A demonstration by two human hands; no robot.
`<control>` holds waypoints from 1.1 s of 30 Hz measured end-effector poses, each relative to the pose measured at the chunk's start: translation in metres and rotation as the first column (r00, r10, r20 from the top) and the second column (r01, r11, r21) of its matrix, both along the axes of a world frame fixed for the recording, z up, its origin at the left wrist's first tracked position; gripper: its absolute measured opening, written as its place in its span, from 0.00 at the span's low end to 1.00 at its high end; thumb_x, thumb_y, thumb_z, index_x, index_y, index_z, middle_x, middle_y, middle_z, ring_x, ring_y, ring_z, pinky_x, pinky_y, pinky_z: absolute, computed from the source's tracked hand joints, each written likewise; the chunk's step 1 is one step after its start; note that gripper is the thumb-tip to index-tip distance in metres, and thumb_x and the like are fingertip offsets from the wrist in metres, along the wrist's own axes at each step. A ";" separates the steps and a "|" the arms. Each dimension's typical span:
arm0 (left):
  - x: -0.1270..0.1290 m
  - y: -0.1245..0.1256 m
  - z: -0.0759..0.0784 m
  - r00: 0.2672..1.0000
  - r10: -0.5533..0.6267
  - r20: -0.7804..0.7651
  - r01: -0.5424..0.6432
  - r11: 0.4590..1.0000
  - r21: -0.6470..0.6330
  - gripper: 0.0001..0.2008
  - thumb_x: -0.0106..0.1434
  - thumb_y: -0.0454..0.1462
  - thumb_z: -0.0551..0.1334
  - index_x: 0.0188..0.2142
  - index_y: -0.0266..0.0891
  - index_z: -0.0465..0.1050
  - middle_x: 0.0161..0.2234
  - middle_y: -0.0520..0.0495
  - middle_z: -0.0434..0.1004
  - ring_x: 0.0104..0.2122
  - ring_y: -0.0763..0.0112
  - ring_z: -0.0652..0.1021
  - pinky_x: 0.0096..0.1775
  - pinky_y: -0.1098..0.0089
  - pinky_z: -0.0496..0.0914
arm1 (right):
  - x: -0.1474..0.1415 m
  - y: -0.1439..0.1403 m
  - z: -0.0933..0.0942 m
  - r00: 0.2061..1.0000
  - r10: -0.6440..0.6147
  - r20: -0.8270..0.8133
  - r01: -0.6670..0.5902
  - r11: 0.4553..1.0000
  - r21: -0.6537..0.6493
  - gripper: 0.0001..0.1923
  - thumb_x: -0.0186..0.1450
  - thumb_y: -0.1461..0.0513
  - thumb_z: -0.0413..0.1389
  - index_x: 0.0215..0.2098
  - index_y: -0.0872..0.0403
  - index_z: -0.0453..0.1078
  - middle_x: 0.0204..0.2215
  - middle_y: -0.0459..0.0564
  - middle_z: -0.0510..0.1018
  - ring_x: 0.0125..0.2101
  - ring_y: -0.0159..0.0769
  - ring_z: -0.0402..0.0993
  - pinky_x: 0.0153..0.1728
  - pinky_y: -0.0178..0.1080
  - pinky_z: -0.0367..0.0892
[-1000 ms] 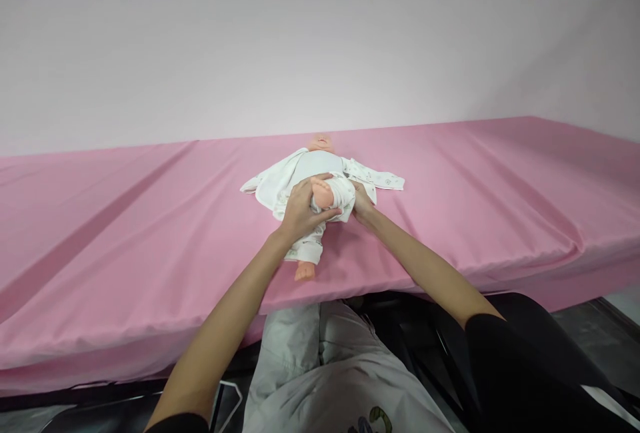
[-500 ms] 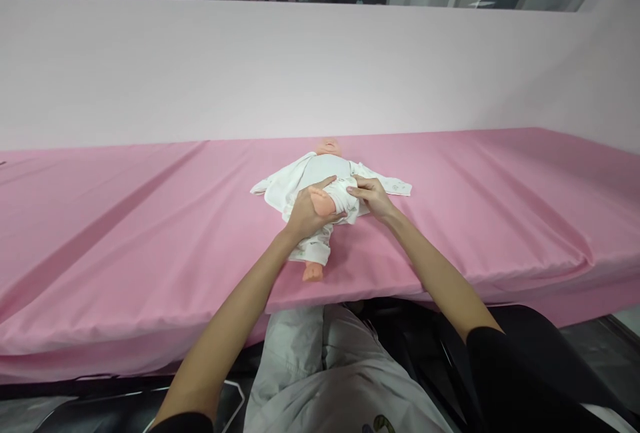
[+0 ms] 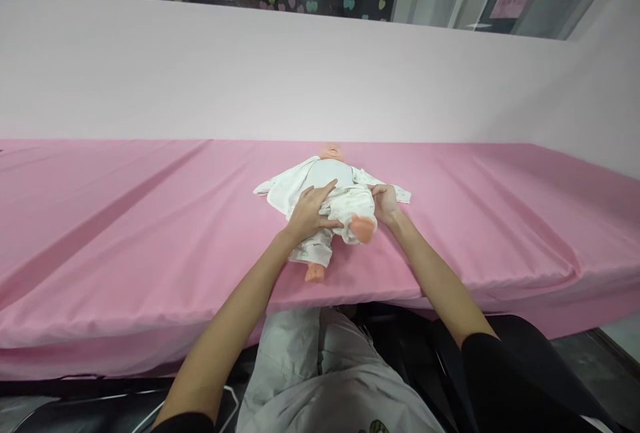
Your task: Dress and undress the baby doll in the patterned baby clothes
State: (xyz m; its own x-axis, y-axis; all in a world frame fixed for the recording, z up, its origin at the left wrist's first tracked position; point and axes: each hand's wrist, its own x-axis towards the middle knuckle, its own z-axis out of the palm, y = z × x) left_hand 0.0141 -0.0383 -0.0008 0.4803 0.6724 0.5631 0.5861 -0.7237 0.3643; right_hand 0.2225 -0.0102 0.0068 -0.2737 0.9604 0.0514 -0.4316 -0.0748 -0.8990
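A baby doll [image 3: 331, 153] lies on its back on the pink sheet [image 3: 125, 220], head away from me, dressed in white printed clothes [image 3: 345, 203]. An open white jacket [image 3: 285, 186] spreads under it. My left hand [image 3: 313, 210] rests flat on the doll's hip and trouser waist, fingers spread. My right hand [image 3: 385, 203] grips the trouser cloth at the doll's other side. One bare foot [image 3: 363, 227] points toward me on the right; the other foot [image 3: 315, 273] sticks out near the table's front edge.
The pink-covered table runs the full width, with folds in the sheet on the left and right. A pale pink wall [image 3: 300, 73] rises behind it. My lap in light trousers [image 3: 320, 366] is below the front edge.
The raised leg that my left hand held has come down to the right. My left hand now lies flat on the doll's hip. My right hand moved to the doll's side.
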 end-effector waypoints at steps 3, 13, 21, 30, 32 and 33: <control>-0.002 0.004 -0.003 1.000 0.017 0.015 -0.017 1.000 0.005 0.42 0.51 0.53 0.63 0.61 0.41 0.52 0.52 0.43 0.69 0.52 0.57 0.67 0.56 0.60 0.53 | 0.003 0.003 -0.006 0.986 -0.028 0.163 0.030 0.999 -0.011 0.01 0.40 0.66 0.46 0.14 0.54 0.57 0.12 0.43 0.62 0.15 0.28 0.56 0.18 0.32 0.54; -0.006 0.005 -0.003 0.952 0.297 0.077 -0.302 0.950 0.072 0.17 0.62 0.47 0.54 0.41 0.39 0.73 0.40 0.45 0.76 0.44 0.61 0.72 0.47 0.63 0.60 | 0.009 0.019 -0.017 0.913 -0.219 0.344 0.192 0.975 0.109 0.10 0.43 0.63 0.54 0.26 0.55 0.67 0.21 0.43 0.71 0.25 0.33 0.66 0.26 0.34 0.60; -0.012 0.008 0.000 0.921 0.390 -0.016 -0.390 0.918 -0.069 0.15 0.59 0.47 0.56 0.36 0.39 0.74 0.31 0.46 0.77 0.33 0.62 0.75 0.34 0.67 0.63 | 0.010 0.012 -0.023 0.154 -0.834 0.530 0.124 0.549 0.827 0.12 0.50 0.66 0.49 0.34 0.54 0.65 0.22 0.46 0.70 0.25 0.37 0.64 0.28 0.36 0.55; -0.016 0.006 -0.005 0.959 0.283 0.002 -0.269 0.910 0.315 0.10 0.49 0.30 0.56 0.29 0.40 0.74 0.24 0.49 0.68 0.28 0.68 0.70 0.37 0.67 0.64 | -0.005 -0.009 -0.014 0.501 -0.631 0.592 -0.261 0.541 0.799 0.16 0.65 0.54 0.45 0.39 0.53 0.70 0.37 0.51 0.73 0.40 0.38 0.67 0.43 0.40 0.59; -0.017 0.005 -0.004 0.981 0.194 -0.015 -0.180 0.935 0.304 0.07 0.49 0.34 0.58 0.28 0.40 0.74 0.22 0.51 0.68 0.27 0.68 0.70 0.44 0.64 0.62 | -0.007 -0.008 -0.012 0.573 -0.570 0.589 -0.200 0.599 0.775 0.22 0.68 0.53 0.38 0.34 0.53 0.71 0.34 0.50 0.73 0.37 0.36 0.67 0.42 0.40 0.60; -0.018 0.005 -0.003 0.990 0.143 0.004 -0.139 0.954 0.267 0.06 0.51 0.36 0.59 0.28 0.40 0.74 0.22 0.52 0.68 0.27 0.69 0.70 0.47 0.62 0.60 | -0.007 -0.007 -0.011 0.576 -0.570 0.586 -0.170 0.618 0.768 0.23 0.68 0.54 0.38 0.31 0.54 0.71 0.32 0.50 0.73 0.36 0.36 0.67 0.42 0.40 0.60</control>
